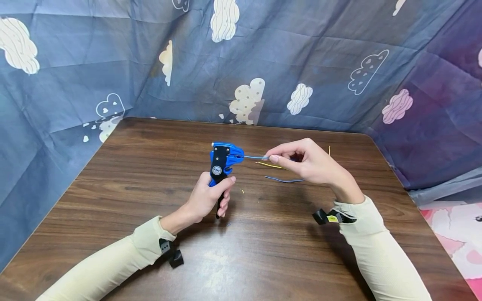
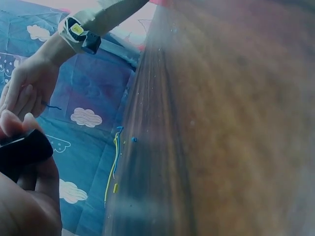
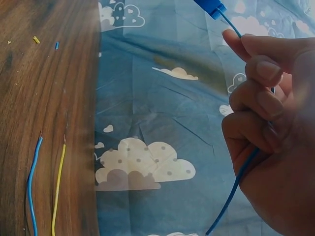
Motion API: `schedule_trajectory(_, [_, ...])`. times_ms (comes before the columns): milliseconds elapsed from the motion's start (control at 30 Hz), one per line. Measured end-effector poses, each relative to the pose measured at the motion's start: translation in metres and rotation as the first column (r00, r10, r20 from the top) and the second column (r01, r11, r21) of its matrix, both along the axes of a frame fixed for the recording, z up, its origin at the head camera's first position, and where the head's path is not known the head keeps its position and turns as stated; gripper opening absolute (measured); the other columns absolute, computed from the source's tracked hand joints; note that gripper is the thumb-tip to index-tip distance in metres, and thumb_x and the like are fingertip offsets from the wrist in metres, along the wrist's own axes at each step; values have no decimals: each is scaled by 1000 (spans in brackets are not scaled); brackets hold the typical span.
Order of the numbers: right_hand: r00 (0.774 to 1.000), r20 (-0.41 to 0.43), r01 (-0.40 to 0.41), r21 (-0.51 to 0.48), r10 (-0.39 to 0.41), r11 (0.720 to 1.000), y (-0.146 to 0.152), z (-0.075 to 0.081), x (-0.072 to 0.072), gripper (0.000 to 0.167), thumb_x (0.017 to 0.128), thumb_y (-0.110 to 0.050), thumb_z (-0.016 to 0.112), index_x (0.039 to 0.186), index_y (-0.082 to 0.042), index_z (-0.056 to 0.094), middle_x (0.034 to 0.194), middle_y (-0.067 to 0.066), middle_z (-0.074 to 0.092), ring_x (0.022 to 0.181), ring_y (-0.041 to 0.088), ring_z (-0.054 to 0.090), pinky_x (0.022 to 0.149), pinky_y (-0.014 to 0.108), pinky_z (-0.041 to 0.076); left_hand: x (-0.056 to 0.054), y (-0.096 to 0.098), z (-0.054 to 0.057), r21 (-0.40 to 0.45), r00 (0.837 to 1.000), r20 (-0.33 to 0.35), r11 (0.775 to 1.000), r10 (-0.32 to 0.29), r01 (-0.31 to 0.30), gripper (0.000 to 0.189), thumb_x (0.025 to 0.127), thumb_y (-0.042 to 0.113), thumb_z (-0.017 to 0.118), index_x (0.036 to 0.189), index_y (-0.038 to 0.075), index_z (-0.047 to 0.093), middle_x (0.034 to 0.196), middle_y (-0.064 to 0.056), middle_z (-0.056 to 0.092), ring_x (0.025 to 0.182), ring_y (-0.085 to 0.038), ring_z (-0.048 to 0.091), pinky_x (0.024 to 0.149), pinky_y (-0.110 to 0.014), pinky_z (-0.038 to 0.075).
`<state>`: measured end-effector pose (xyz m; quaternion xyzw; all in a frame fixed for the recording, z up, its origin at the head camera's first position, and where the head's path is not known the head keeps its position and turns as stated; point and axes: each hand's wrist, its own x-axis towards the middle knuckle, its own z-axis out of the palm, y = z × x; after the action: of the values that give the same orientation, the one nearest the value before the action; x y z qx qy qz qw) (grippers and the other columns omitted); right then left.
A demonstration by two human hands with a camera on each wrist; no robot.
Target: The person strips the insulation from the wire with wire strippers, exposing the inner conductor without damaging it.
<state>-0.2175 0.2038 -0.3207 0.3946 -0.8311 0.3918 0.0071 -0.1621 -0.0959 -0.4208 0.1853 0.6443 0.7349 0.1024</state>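
My left hand [image 1: 208,196] grips the handles of a blue and black wire stripper [image 1: 218,161], held upright above the table. From the right, my right hand [image 1: 314,165] pinches a thin blue wire [image 1: 254,157] between thumb and forefinger. That wire's far end meets the stripper's nose; how deep it goes inside is hidden. In the right wrist view, the rest of the blue wire [image 3: 231,184] runs behind the curled fingers and hangs below the palm. The left wrist view shows only the black handle end [image 2: 27,150] of the stripper in my left hand.
On the wooden table [image 1: 263,251] lie a yellow wire [image 1: 271,165] and another blue wire [image 1: 284,180], each with a bare end in the right wrist view. Small yellow [image 3: 36,40] and blue scraps [image 3: 57,45] lie nearby. A cloud-patterned curtain [image 1: 308,54] hangs behind the table.
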Motion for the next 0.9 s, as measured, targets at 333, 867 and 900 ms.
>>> schedule_trajectory(333, [1000,1,-26,-5,26,1000,2,-3,8,22,105,-16,74,116,-33,82,64,-8,47,54,11,38,43,29,27,6,6,-5,-9,999,4,999,39,-39,53,106,28,60,63,2,45,44,0,43,31,-14,43,32,-36,44])
schedule_trajectory(867, [997,-80,-16,10,17,1000,5,-12,14,20,106,-16,72,119,-28,81,63,-10,46,54,8,37,44,28,28,10,10,-14,-26,998,-6,998,62,-62,50,105,23,59,60,5,46,45,-1,46,32,-15,45,36,-34,47])
schedule_trajectory(900, [997,-81,-14,10,14,1000,5,-13,14,20,106,-16,72,119,-28,81,63,-10,45,54,8,37,45,28,28,11,10,-15,-29,999,2,998,54,-54,51,106,26,61,62,4,48,47,-2,48,34,-16,47,38,-35,50])
